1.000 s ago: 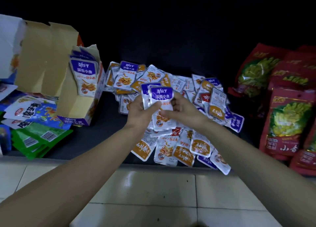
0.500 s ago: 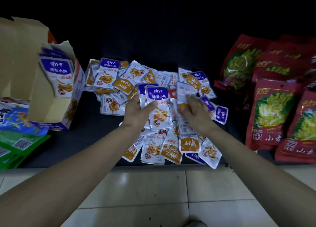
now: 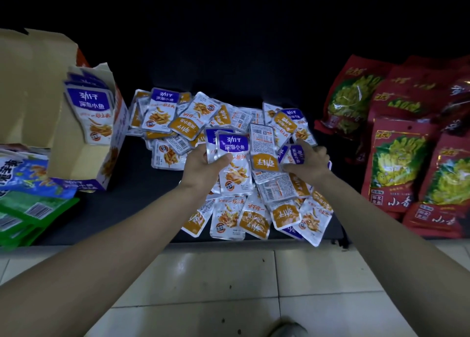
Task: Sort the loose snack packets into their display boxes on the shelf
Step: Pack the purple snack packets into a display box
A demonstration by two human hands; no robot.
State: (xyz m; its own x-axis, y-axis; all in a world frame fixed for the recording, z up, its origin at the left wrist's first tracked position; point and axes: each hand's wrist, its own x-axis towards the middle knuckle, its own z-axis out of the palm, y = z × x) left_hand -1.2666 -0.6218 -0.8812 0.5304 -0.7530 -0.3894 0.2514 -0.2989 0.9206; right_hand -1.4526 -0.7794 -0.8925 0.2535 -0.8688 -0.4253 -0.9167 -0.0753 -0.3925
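Left hand (image 3: 203, 167): curled round a stack of packets (image 3: 232, 158), bare forearm entering from 7 o'clock. Right hand (image 3: 309, 162): pinching one purple packet (image 3: 296, 153), bare forearm entering from 5 o'clock.

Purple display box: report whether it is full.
Not full: the display box holds a row of purple packets, bare cardboard in front.

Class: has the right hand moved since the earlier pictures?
Yes. The right hand, gripping a purple packet, has moved rightward across the packet pile, nearer the red bags.
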